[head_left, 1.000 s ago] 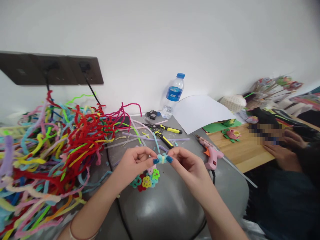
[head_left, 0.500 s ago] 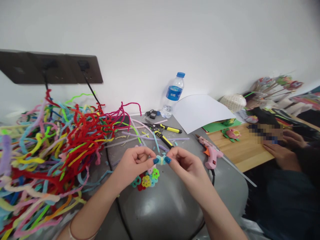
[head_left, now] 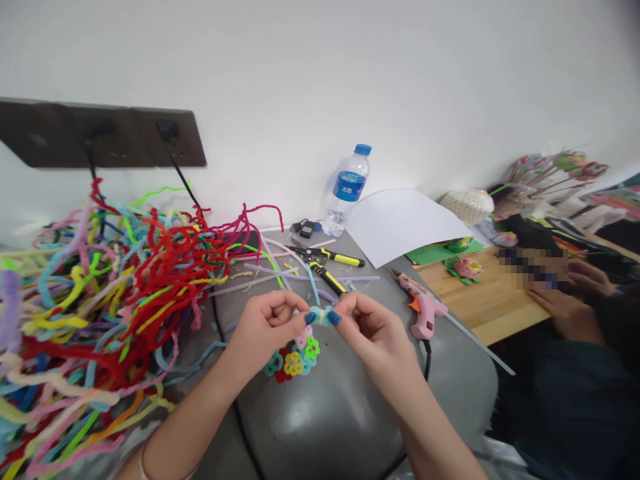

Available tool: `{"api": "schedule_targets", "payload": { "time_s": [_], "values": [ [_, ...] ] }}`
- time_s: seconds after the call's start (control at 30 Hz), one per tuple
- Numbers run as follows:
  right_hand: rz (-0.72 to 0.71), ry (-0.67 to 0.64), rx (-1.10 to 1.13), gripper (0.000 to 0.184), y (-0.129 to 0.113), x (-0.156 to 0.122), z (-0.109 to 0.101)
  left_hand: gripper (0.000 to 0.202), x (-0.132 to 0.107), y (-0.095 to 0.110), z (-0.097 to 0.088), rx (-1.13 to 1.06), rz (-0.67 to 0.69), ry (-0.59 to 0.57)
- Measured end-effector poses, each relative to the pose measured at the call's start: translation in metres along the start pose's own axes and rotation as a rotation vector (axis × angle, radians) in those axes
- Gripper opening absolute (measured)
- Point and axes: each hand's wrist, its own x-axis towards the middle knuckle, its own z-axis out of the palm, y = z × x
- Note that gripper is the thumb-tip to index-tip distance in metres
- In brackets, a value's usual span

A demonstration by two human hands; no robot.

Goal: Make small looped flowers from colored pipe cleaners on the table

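Observation:
A small light-blue and cream pipe-cleaner piece [head_left: 321,316] is pinched between both hands over the grey table [head_left: 330,413]. My left hand [head_left: 273,327] grips its left end with thumb and fingertips. At the right end, my right hand [head_left: 370,327] holds it in the same kind of pinch. Just below lie several small pipe-cleaner flowers [head_left: 293,363] in yellow, green, teal, red and pink, partly hidden by the left hand. Behind the hands, yellow-and-black pliers [head_left: 327,279] rest among loose pipe cleaners [head_left: 270,271].
A big tangle of coloured pipe cleaners [head_left: 125,300] covers the left side. To the right lies a pink glue gun [head_left: 424,313] with its cord. A water bottle [head_left: 350,187] and white paper [head_left: 405,223] are by the wall. Another person's hands [head_left: 570,310] work at the wooden board [head_left: 480,300].
The pinched piece has turned slightly and shifted a little left and up, with both hands still on it. The flowers and tools stay where they were.

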Motion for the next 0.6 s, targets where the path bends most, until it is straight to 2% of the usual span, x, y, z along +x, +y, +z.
{"api": "schedule_targets", "payload": {
  "time_s": [0.33, 0.6],
  "values": [
    [-0.013, 0.027, 0.013, 0.035, -0.0052, 0.0008, 0.005, 0.025, -0.0014, 0.0017, 0.0014, -0.022, -0.005, 0.013],
    [-0.036, 0.065, 0.019, 0.027, -0.0029, 0.0014, 0.0089, 0.027, -0.0009, 0.0039, 0.0033, -0.036, -0.015, 0.028]
  ]
}}
